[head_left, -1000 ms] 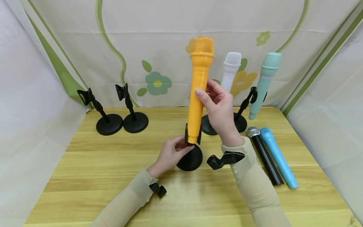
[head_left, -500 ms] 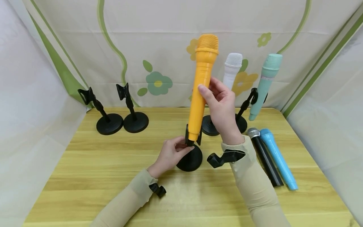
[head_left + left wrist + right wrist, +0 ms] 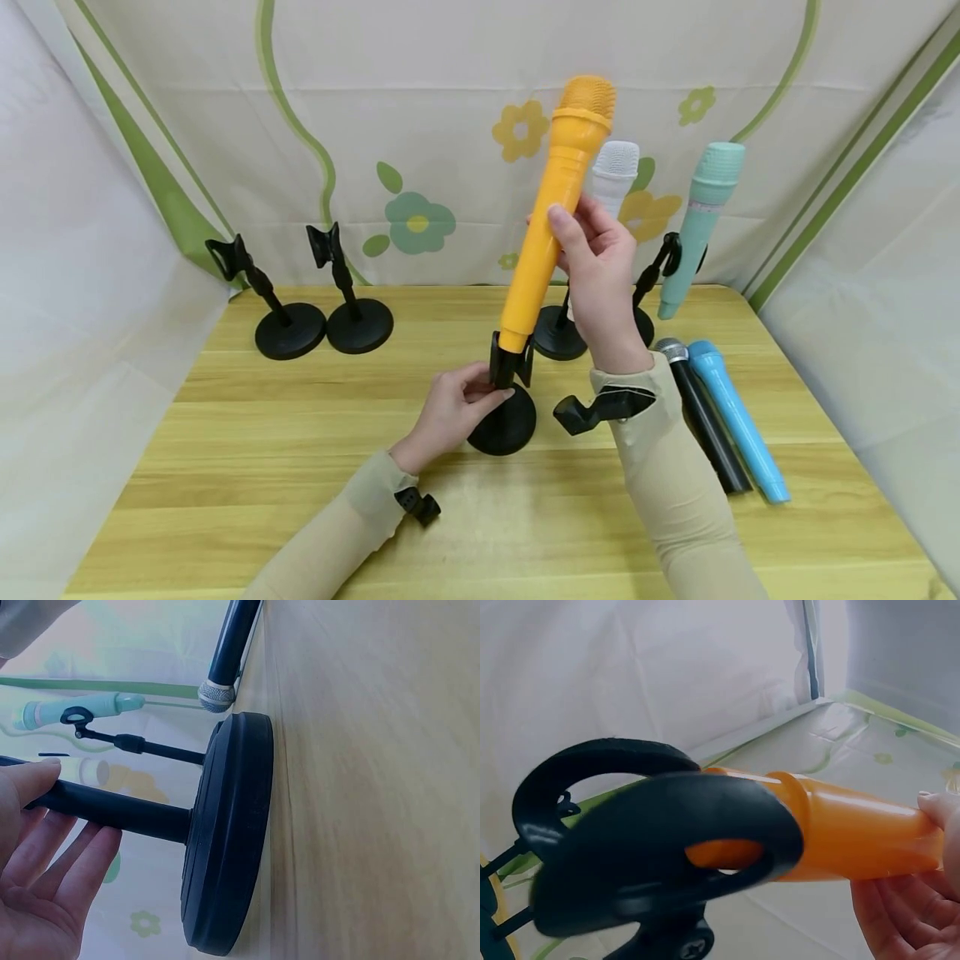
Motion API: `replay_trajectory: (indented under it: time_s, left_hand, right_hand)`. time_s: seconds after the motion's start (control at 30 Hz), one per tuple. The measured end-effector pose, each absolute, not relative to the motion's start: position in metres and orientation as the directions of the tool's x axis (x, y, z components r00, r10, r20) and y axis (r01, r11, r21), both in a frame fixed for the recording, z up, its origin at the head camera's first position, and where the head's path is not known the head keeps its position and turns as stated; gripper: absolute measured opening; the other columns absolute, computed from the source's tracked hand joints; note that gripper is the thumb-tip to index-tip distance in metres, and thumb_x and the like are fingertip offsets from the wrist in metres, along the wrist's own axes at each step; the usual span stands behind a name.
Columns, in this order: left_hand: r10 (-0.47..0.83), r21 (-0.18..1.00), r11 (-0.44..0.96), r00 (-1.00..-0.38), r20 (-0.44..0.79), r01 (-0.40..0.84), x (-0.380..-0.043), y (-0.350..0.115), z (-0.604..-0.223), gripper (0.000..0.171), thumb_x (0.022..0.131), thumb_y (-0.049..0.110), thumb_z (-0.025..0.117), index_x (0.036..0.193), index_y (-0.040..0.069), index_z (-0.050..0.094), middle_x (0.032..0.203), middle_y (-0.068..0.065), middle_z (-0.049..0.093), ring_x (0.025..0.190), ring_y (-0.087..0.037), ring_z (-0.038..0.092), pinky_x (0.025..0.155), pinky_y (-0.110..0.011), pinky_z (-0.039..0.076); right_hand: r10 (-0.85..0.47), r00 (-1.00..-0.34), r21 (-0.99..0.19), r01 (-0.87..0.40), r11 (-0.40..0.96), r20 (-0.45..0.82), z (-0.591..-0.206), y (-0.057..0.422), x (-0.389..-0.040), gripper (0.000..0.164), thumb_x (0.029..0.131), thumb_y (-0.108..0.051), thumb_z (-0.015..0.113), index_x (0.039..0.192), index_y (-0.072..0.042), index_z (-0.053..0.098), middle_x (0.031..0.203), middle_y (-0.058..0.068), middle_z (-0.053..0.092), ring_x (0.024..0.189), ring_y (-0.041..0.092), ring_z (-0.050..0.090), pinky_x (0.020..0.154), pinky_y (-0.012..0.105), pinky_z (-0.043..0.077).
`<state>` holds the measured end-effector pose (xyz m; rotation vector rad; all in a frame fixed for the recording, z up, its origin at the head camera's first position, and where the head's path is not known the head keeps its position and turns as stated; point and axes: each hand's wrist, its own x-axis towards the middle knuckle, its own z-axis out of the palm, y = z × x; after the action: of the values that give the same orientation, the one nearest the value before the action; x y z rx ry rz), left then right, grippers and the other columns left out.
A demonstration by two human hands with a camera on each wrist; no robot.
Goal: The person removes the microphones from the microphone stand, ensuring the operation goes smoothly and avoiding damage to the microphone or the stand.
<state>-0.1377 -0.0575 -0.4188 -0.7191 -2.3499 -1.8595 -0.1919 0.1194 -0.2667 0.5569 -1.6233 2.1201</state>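
An orange microphone (image 3: 551, 217) leans to the upper right in the head view, its lower end between the arms of a black stand's clip (image 3: 528, 362). My right hand (image 3: 600, 279) grips its handle, thumb in front and fingers behind. Low on the same desktop stand (image 3: 120, 810), my left hand (image 3: 453, 408) pinches the upright post above the round base (image 3: 504, 427). In the right wrist view the clip's curved arms (image 3: 667, 832) overlap the microphone's tail end.
Two bare black stands (image 3: 290, 329) (image 3: 358, 323) stand at the back left. Behind my right hand are a white microphone (image 3: 615, 171) and a mint-green microphone (image 3: 705, 217) on stands. A black microphone (image 3: 705, 425) and a blue microphone (image 3: 738, 421) lie on the wooden table (image 3: 262, 475) at the right.
The orange microphone has moved up and tilted further to the right with my right hand, baring more of the clip beneath its tail. My left hand and the stand stay in place.
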Motion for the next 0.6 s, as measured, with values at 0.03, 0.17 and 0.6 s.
replay_trajectory:
  time_s: [0.03,0.17,0.6]
  left_hand:
    - [0.320,0.906,0.163,-0.889,0.327,0.391,-0.138,-0.058,-0.418,0.026,0.090,-0.001,0.077,0.115,0.004,0.073,0.101,-0.009,0.075,0.089,-0.020,0.074,0.078,-0.028,0.060]
    - [0.328,0.907,0.160,-0.888,0.322,0.388,-0.138,-0.058,-0.419,0.027,0.090,-0.001,0.076,0.116,0.004,0.073,0.102,-0.010,0.075,0.090,-0.019,0.074,0.079,-0.028,0.060]
    - [0.322,0.914,0.152,-0.893,0.314,0.376,-0.138,-0.058,-0.418,0.026,0.091,0.000,0.076,0.116,0.004,0.073,0.102,-0.009,0.075,0.092,-0.022,0.074,0.080,-0.028,0.060]
  right_hand:
    - [0.087,-0.831,-0.798,-0.553,-0.241,0.549,-0.267,0.120,-0.192,0.038,0.101,-0.017,0.065,0.135,0.000,0.061,0.116,0.023,0.064,0.104,0.035,0.067,0.087,0.038,0.059]
    - [0.117,-0.799,-0.763,-0.599,-0.242,0.590,-0.265,0.126,-0.193,0.035,0.103,-0.017,0.063,0.134,0.000,0.062,0.117,0.023,0.063,0.104,0.035,0.067,0.087,0.038,0.059]
    - [0.219,-0.800,-0.719,-0.598,-0.353,0.559,-0.248,0.152,-0.189,0.032,0.099,-0.006,0.067,0.129,0.004,0.064,0.115,0.025,0.062,0.104,0.037,0.066,0.089,0.037,0.058]
